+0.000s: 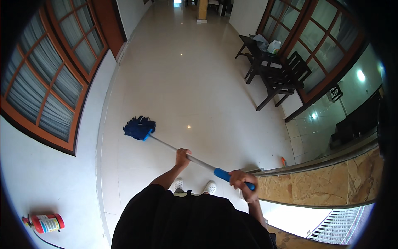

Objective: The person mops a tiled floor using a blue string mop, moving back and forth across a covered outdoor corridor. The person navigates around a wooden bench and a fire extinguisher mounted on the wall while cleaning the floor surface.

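A mop with a metal pole (200, 162) slants across in front of me, from lower right to upper left. My left hand (182, 157) is wrapped around the pole about midway along it. On the blue grip (221, 174) at the near end, my right hand (245, 183) is closed. The dark blue mop head (139, 127), with its fringed strands spread, rests on the glossy tiled floor (174, 93) near the left wall. A lighter blue connector (147, 135) joins head and pole.
White clogs (210, 187) are on my feet. A dark wooden chair (279, 77) and bench (253, 46) with a white jug (274, 47) line the right wall. Stone-faced ledge (320, 186) curves at right. A fire extinguisher (46, 223) hangs lower left. A pillar (202, 11) stands far ahead.
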Tool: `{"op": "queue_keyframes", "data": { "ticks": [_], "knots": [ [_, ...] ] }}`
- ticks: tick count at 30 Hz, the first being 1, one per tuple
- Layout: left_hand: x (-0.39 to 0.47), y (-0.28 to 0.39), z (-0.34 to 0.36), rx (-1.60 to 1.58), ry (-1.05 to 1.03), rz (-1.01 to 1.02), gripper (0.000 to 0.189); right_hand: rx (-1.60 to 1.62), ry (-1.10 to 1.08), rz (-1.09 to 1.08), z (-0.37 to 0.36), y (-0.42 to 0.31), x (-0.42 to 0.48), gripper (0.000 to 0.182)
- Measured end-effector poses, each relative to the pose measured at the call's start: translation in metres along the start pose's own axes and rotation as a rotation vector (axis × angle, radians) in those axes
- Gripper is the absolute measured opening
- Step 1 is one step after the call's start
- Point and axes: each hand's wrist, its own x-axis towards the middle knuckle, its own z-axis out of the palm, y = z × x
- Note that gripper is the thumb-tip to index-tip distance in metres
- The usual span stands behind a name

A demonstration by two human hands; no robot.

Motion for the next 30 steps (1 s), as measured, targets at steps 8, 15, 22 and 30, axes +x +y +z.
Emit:
{"op": "queue_keyframes", "data": {
  "ticks": [8,15,22,30],
  "knots": [
    [0.033,0.140,0.078,-0.222,0.017,0.163,0.018,-0.291,0.120,-0.173,-0.062,-0.092,-0.020,0.018],
    [0.033,0.258,0.135,-0.533,-0.529,0.366,0.022,-0.545,0.317,-0.299,-0.081,-0.164,-0.050,0.036],
    [0.030,0.324,0.169,-0.503,-1.070,0.434,0.025,-0.577,0.603,-0.397,-0.113,-0.173,-0.089,0.037],
    [0.017,0.344,0.185,-0.089,-1.233,0.442,0.021,-0.338,0.995,-0.478,-0.191,-0.156,-0.141,0.025]
  ]
}}
